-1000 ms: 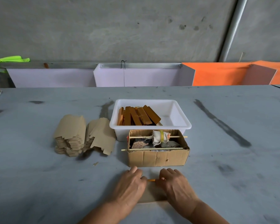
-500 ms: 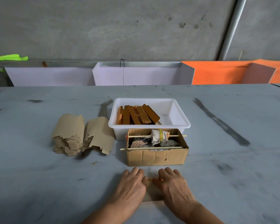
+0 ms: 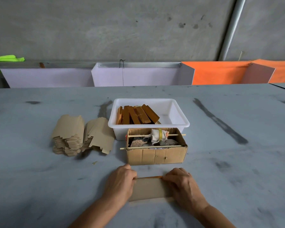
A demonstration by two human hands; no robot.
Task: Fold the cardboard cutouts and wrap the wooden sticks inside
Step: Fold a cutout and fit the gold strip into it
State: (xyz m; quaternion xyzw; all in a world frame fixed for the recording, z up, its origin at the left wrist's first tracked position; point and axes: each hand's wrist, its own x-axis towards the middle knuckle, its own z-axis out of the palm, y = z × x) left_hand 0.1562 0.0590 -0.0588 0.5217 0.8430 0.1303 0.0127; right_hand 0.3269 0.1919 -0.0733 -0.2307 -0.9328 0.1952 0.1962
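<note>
Both hands down on the grey worktop (image 3: 39,186), well apart, at either end of a folded cardboard cutout (image 3: 149,189) lying flat near the front edge. Left hand (image 3: 120,183) over the cutout's left end, fingers curled at its far edge; right hand (image 3: 182,184) over the right end, fingers likewise bent onto the far edge. Between the two, a thin orange strip of wooden stick (image 3: 149,177) showing along the cutout's far fold. Whether the fingers pinch the fold or merely press it: cannot tell.

Just beyond the hands, an open cardboard box (image 3: 156,155) with two thin rods laid across its top and a cloth roll (image 3: 158,135) threaded on the far rod. Touching behind it, a white plastic tub (image 3: 178,112) holding brown wooden blocks (image 3: 136,115) heaped toward its left side. To the left of the tub, a stack of unfolded cutouts (image 3: 67,137), with a second, slumped pile (image 3: 100,136) just beside it.
</note>
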